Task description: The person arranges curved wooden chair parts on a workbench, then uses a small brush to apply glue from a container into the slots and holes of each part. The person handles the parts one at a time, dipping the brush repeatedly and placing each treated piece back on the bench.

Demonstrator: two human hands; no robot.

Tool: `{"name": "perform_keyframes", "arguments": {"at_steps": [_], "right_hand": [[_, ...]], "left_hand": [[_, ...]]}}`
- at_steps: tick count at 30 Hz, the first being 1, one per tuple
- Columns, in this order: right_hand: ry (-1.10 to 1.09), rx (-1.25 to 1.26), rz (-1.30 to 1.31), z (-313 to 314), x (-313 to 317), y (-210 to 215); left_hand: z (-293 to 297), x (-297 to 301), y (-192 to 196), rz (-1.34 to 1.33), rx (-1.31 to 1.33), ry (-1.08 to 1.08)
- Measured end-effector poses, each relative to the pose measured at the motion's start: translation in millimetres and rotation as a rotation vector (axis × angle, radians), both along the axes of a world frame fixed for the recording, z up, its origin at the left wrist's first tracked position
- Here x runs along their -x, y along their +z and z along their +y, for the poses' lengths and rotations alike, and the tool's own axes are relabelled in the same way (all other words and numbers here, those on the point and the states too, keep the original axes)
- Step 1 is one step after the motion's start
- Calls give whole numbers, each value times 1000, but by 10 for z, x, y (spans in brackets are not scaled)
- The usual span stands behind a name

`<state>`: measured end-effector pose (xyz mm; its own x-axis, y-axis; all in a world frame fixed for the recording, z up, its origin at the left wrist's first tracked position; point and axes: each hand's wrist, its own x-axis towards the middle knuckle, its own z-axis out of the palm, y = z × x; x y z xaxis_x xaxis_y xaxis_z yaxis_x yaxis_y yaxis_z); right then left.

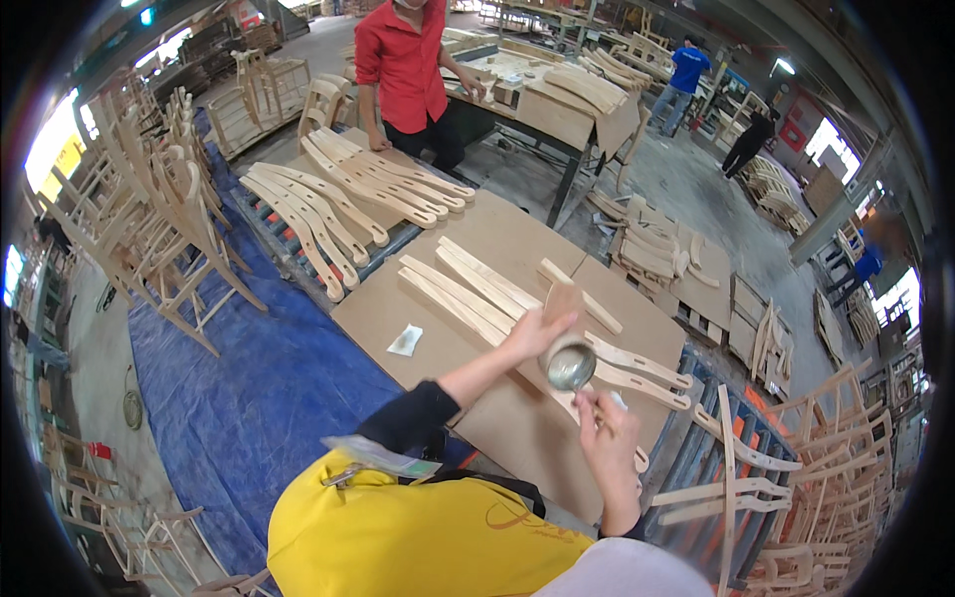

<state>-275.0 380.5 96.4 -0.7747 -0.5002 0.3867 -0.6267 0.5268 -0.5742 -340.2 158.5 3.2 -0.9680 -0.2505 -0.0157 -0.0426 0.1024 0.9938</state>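
In front of me, my left hand [542,333] is closed round a flat brown paddle-like piece [564,298] that sticks up past the fingers. Against that hand a small round grey cup [571,366] is tilted, its shiny inside showing. At the cup's lower rim are the pinched fingers of my right hand [607,428]; which hand bears its weight is hard to tell. Beneath both hands, long curved wooden chair legs [463,298] with slotted ends lie side by side on a brown board [398,323]. A shorter wooden strip [582,296] lies beyond them.
A crumpled white cloth [405,340] lies on the board's left. More curved legs [348,179] rest on rollers at far left, by a person in red [406,70]. Blue sheeting [239,368] and stacked chair frames [174,209] are left; roller conveyor [711,527] and frames right.
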Motion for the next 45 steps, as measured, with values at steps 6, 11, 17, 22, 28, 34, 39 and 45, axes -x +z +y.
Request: {"name": "perform_keyframes", "arguments": {"at_steps": [6,11,17,22,28,34,39,45], "right_hand": [[-14,47,-284,94,-388,-402],[4,102,-398,79,-502,-610],[80,106,-405,108,-475,-747],[106,97,-409,89,-478,-702],[108,120,-389,60,-497,-656],[74,18,-379,107,-563,-607],[6,-30,-84,-189,-34,-427],[-87,39,-32,-411,624,-31]], "left_hand": [[171,-669,-383,32,-38,106],[181,-953,-658,20,-97,136],[184,-1138,-652,-112,-190,159],[220,-1142,-639,-117,-112,177],[189,-1192,-587,-133,-52,195],[141,-1164,-719,-211,-106,194],[-140,-299,-247,86,102,166],[-299,546,275,235,124,99]]}}
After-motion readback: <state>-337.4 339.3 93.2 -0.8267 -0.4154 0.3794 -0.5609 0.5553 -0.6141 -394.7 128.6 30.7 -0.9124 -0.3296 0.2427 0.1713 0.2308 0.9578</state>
